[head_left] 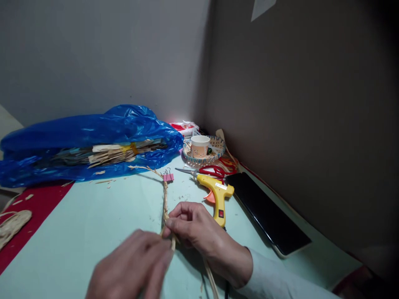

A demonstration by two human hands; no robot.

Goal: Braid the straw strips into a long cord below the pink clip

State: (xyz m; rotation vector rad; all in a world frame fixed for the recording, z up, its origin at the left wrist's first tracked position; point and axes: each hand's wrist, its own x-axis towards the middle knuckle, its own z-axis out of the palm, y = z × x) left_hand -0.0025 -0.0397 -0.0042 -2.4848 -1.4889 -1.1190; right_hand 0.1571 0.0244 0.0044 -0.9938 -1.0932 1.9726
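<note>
A thin braid of dried straw strips (164, 199) lies on the pale green table (102, 216), running away from me to a pink binder clip (168, 177) at its far end. My right hand (199, 232) is closed, pinching the near end of the braid. My left hand (137, 265), blurred and low in the view, is closed on the same straw strips just beside it. A loose strip (212, 282) trails toward me under my right wrist.
A yellow glue gun (218, 195) and red-handled scissors (215, 170) lie right of the braid, beside a dark phone (268, 211). A woven tray (215, 151) holds a paper cup (199, 145). A blue plastic bag (87, 141) of straw lies at the back left. A straw bundle (12, 224) rests on red mat.
</note>
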